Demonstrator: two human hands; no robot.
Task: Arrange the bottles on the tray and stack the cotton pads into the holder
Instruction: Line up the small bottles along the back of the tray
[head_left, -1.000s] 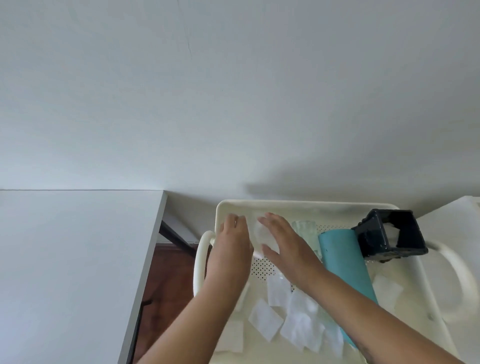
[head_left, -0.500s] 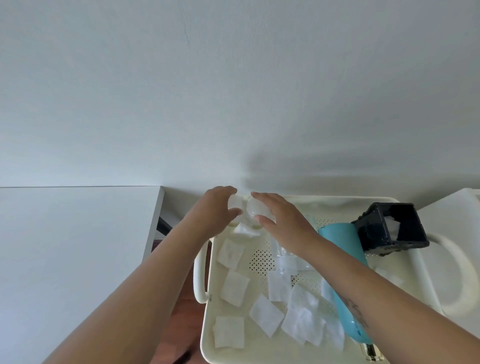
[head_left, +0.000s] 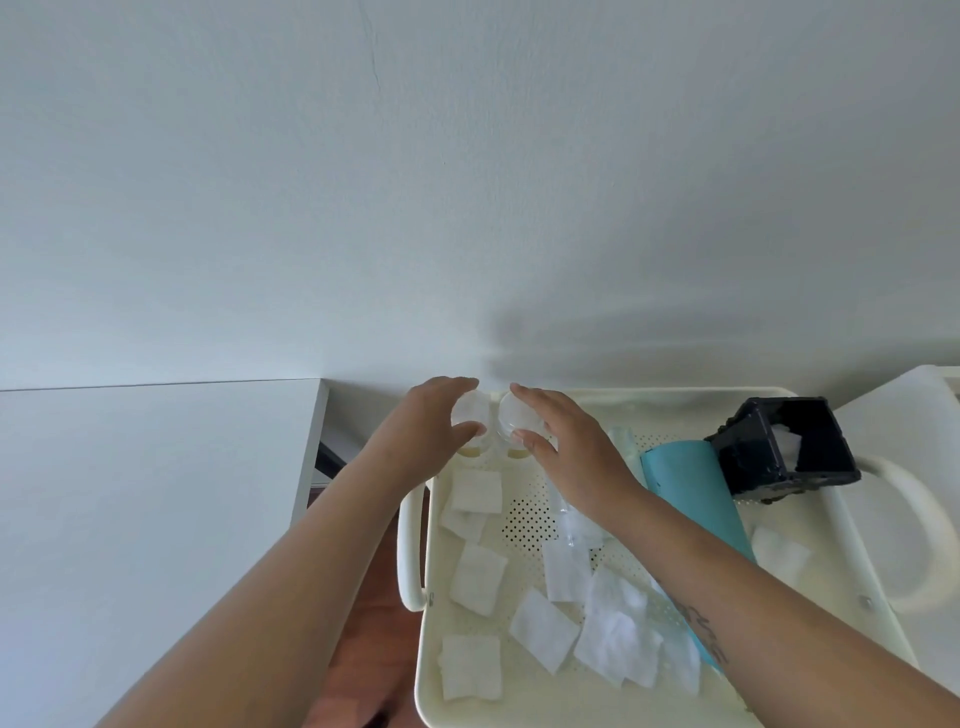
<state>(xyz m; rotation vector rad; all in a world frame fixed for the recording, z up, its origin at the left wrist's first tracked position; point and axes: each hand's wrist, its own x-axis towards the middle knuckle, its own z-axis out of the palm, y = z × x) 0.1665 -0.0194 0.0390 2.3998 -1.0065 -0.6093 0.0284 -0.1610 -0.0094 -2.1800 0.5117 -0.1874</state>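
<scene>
Two small clear bottles stand upright side by side at the far left corner of the cream tray (head_left: 852, 561). My left hand (head_left: 421, 431) grips the left bottle (head_left: 471, 415), and my right hand (head_left: 566, 447) grips the right bottle (head_left: 514, 418). A teal bottle (head_left: 691, 499) lies on its side under my right forearm. The black holder (head_left: 784, 457) lies tipped at the tray's far right with a white pad inside. Several square white cotton pads (head_left: 478, 579) lie scattered over the tray floor.
A white table (head_left: 145, 519) stands to the left, across a gap that shows wooden floor (head_left: 363, 654). A white wall rises directly behind the tray. Another white surface (head_left: 904, 415) sits at the far right. The tray has looped handles on both sides.
Both hands rose from the tray floor to its far left corner. Each now grips a small clear bottle standing upright there, and pads they covered are in view.
</scene>
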